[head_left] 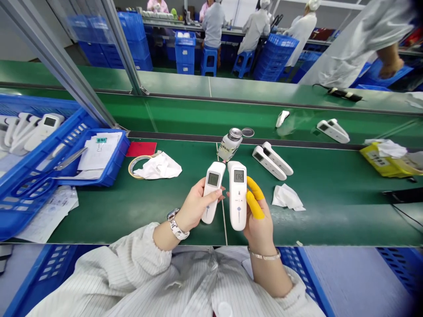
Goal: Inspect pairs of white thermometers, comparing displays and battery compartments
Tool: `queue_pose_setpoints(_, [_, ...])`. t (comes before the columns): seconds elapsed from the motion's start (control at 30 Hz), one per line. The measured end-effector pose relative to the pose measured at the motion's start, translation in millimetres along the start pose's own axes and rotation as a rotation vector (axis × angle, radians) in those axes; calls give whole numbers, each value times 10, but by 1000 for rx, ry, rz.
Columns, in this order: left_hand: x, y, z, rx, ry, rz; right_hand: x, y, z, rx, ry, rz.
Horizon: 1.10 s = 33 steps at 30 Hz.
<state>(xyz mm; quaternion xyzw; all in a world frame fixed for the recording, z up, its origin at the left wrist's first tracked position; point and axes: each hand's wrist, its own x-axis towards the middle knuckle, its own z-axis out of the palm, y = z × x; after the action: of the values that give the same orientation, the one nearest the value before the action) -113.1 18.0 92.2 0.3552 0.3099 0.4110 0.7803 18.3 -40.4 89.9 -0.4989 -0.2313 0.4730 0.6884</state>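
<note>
My left hand (193, 207) grips a white handheld thermometer (212, 189) with a small grey display facing up. My right hand (259, 220), with yellow finger cots on two fingers, holds a second white thermometer (238, 196) upright beside the first; its screen shows characters. Both devices are side by side above the green work table (132, 207). Just beyond them stands a small bottle with a metal top (229, 145), and two more white thermometers (271, 160) lie together to the right.
A white cloth (160, 167) and tape ring lie left; another wipe (287, 197) lies right. Blue crates (39, 145) at left hold thermometers and papers. More thermometers (333, 130) sit on the conveyor behind. A yellow pack (385, 160) lies far right. People work at the rear.
</note>
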Motion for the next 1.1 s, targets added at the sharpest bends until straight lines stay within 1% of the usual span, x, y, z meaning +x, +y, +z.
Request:
queue_pose_setpoints(0.1, [6,16,3,10,42,-24,-5,-5,8,26,0,16])
queue_pose_setpoints(0.23, [29,25,5,-67,109,-77,-5,-12,18,59,-15,22])
queue_pose_setpoints(0.37, [61,13,-10,-188,101,-124,-8,-22,20,52,-30,28])
queue_pose_setpoints(0.57, [67,40,-17,-271,107,-171,22,-4,7,102,3,70])
queue_pose_setpoints(0.67, [61,77,0,-334,108,-193,65,5,-12,199,43,188])
queue_pose_setpoints(0.73, [59,99,6,-377,92,-211,84,-9,-24,299,35,302])
queue_pose_setpoints(0.83, [58,119,-1,-408,61,-267,83,-58,-33,410,-61,444])
queue_pose_setpoints(0.9, [53,130,-10,-406,65,-307,70,-88,-33,424,-128,481])
queue_pose_setpoints(1.0, [44,141,-12,-379,74,-330,47,-91,-25,420,-160,451])
queue_pose_setpoints(1.1, [44,139,-1,-393,53,-286,22,-38,-10,378,-133,334])
